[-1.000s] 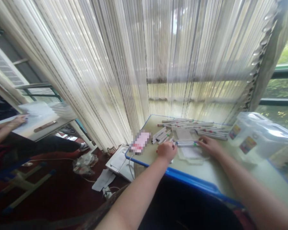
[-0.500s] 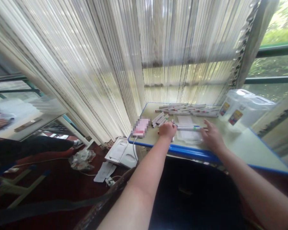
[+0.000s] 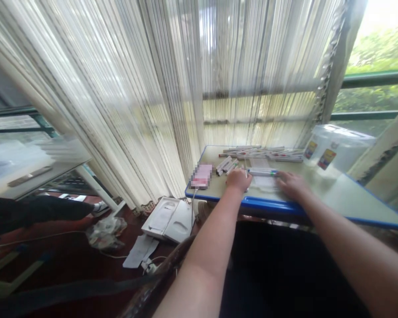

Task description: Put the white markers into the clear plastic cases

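Well, your left hand (image 3: 239, 179), right of the frame's centre, is curled, its fingers drawn together around what looks like a pale marker (image 3: 243, 168) (most of it is hidden by the hand itself). A short row of markers (image 3: 262, 172) sits over the clear plastic case (image 3: 264, 183) between your hands, with your right hand (image 3: 288, 183) at its right end; whether those fingers pinch the row or merely touch it, I cannot tell. The row seems the weak spot: round barrels on slick plastic would likely roll or fan out if one end were pushed harder than the other. A bump from your left hand could scatter the small bunch (image 3: 226, 165) just to its upper left, mixing it with the loose pile (image 3: 260, 152) higher in the frame. The blue table edge (image 3: 268, 203) runs near, below both hands, so a rolling marker could drop off it. Farther left, the cable (image 3: 193, 206) hanging from the pink item (image 3: 201, 176) could drag that down, should your left arm snag it
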Tool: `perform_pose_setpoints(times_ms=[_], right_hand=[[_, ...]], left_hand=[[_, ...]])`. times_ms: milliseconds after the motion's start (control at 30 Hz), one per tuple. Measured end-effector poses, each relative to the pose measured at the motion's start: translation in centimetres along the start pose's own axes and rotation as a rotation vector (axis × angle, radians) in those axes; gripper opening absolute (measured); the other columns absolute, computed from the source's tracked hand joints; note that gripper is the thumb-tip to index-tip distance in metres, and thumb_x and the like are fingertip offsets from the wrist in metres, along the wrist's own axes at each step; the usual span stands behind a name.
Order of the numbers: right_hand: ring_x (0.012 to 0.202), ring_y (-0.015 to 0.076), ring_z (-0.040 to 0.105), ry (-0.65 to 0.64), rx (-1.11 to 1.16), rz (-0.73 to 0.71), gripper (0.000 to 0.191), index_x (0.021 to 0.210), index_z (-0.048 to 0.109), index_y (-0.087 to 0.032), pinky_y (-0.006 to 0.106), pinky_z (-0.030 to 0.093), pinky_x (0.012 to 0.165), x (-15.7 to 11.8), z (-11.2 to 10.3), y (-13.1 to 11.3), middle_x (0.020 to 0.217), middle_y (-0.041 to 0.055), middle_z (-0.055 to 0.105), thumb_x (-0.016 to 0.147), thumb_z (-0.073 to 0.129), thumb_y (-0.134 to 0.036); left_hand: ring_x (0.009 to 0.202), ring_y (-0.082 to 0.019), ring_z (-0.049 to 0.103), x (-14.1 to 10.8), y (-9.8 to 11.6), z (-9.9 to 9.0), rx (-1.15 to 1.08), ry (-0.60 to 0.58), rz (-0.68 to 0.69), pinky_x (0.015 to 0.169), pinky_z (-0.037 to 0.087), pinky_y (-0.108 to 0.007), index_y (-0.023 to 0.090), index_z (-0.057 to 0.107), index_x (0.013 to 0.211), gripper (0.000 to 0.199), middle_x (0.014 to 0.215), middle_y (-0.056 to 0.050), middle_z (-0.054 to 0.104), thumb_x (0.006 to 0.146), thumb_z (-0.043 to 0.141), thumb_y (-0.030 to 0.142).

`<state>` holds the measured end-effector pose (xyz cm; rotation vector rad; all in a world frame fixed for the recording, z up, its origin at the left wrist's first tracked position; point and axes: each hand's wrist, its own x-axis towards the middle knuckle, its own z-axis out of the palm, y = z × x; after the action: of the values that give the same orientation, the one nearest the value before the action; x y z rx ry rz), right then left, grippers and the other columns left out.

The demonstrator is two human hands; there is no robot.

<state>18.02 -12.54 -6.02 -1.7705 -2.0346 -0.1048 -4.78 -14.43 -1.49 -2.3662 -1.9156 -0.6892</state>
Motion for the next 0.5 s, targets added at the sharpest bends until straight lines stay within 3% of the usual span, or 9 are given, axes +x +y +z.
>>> perform_pose_setpoints(times_ms=[500], right_hand=[[0.11,0.0296,0.055,0.021,0.028,0.05,0.048,0.12,0.058,-0.013,0.041,0.041,0.096,0.4,-0.16,-0.13,0.116,0.0149,0.063,0.079,0.045,-0.033]], left_hand=[[0.095,-0.023,0.059,-0.19,-0.15,0.43,0.031,0.015,0.078,0.085,0.046,-0.032,0.012,0.068,0.096,0.039,0.098,-0.013,0.066,0.084,0.046,0.042]])
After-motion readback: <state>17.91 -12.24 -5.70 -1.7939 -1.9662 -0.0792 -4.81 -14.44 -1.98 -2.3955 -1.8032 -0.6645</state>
